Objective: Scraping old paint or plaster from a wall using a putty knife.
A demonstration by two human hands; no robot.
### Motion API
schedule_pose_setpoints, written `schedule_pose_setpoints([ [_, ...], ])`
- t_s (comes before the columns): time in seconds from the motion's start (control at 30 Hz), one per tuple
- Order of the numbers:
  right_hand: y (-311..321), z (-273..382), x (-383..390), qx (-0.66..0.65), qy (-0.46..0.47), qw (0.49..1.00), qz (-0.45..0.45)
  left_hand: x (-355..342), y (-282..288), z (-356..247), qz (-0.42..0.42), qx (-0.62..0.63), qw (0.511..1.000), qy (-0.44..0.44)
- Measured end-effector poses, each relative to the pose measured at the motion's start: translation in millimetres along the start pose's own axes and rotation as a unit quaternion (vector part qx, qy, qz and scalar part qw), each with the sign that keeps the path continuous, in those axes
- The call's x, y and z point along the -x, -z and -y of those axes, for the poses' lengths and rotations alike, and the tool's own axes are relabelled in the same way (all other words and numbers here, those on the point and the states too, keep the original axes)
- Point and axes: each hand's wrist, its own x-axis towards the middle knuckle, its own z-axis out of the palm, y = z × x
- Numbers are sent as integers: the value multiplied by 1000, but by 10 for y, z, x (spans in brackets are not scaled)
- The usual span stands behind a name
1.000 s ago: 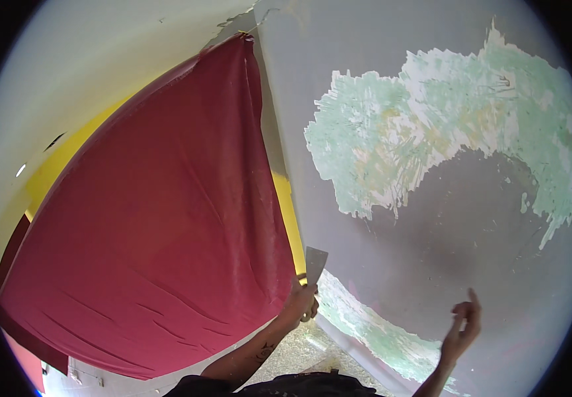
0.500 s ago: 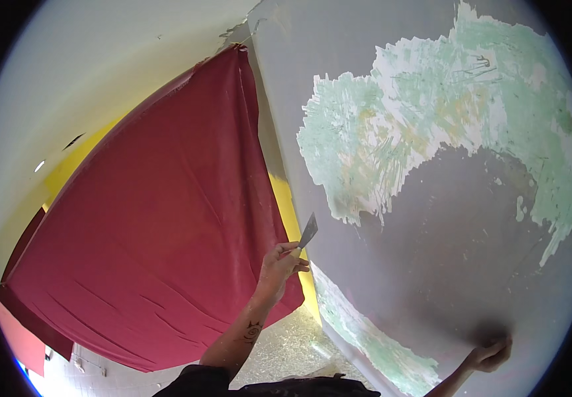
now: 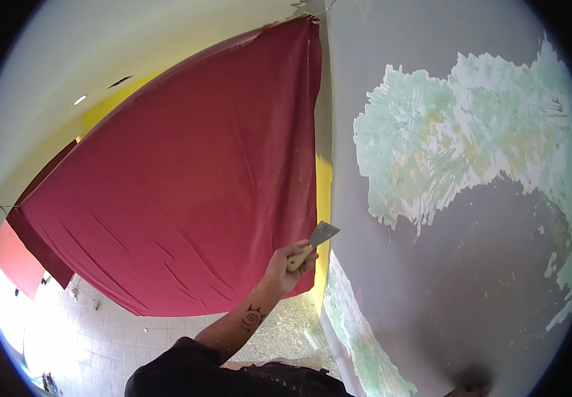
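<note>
My left hand (image 3: pixel 294 266) is closed around the pale yellow handle of a putty knife (image 3: pixel 325 232), its flat metal blade pointing up and to the right. It is raised in front of the grey wall's edge and the hanging red cloth, apart from the wall as far as I can see. Across the grey wall (image 3: pixel 461 264) runs a large ragged patch (image 3: pixel 418 132) of pale green and white, where the grey coat is absent. Low at the bottom edge, only a sliver of my right hand (image 3: pixel 469 392) shows by the wall, beside a dark shadow; its fingers are cut off from view.
A big dark red cloth (image 3: pixel 186 178) hangs on the left, tied by cords at its corners. Behind it is a yellow wall strip (image 3: pixel 323 198). A second pale green and white patch (image 3: pixel 365 337) lies low on the wall. Debris is scattered on the tiled floor (image 3: pixel 292 327).
The view has swung left, so the cloth and wall sit further right. My left hand has turned the putty knife, showing more of its handle. My right hand has dropped to the lower edge.
</note>
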Motion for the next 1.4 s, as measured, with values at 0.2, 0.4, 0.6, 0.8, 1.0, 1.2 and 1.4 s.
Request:
schedule_pose_setpoints([
  [0.2,-48,-14,-42,10,18,1000,2,139,-223,25,20,-67,997,20],
  [0.4,-17,69,-58,-1,13,1000,-2,157,-310,6,89,-70,994,-13],
  [0.6,122,-126,141,30,4,1000,-4,116,-361,171,98,-51,994,20],
  [0.8,-36,16,-17,-30,1,999,-21,-8,-458,219,74,-49,996,-11],
  [1.0,-21,-3,63,-25,-26,999,-23,-114,-196,182,97,-51,994,-2],
  [1.2,-45,97,-72,-28,-6,999,-16,-77,-274,154,71,-51,995,-54],
  [1.4,-5,-23,50,-3,-17,1000,-15,-32,-556,27,11,-45,962,-269],
])
